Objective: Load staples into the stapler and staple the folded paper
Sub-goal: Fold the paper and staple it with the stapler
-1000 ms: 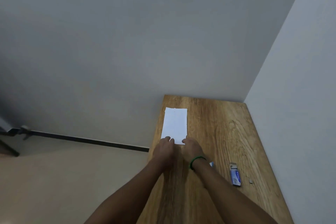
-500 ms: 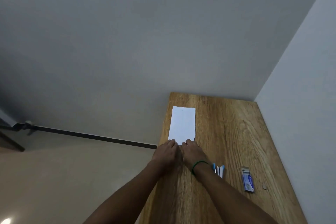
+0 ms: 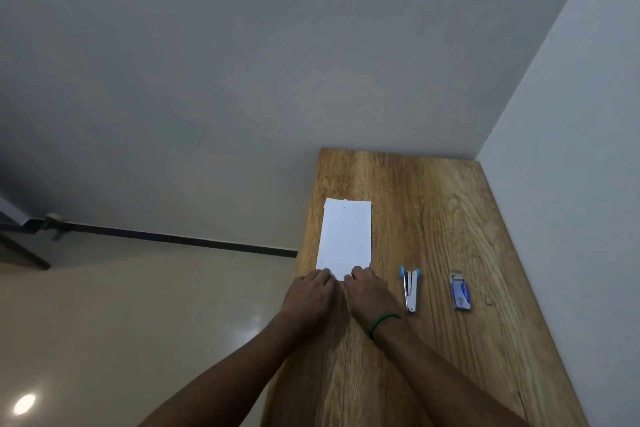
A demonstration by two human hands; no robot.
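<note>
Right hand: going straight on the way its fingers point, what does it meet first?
The folded paper; the right hand is at its near edge. Past the sheet only table shows along that line, then probably the back wall.

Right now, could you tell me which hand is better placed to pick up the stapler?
Right. The right hand and left hand both touch the paper's near edge, but the stapler lies just beside the right one; the left would cross over.

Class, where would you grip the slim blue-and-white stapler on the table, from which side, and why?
Probably pinch the slim blue-and-white stapler across its narrow middle, from above: it lies flat, pointing away from the person, both long sides free, beside the right hand.
</note>
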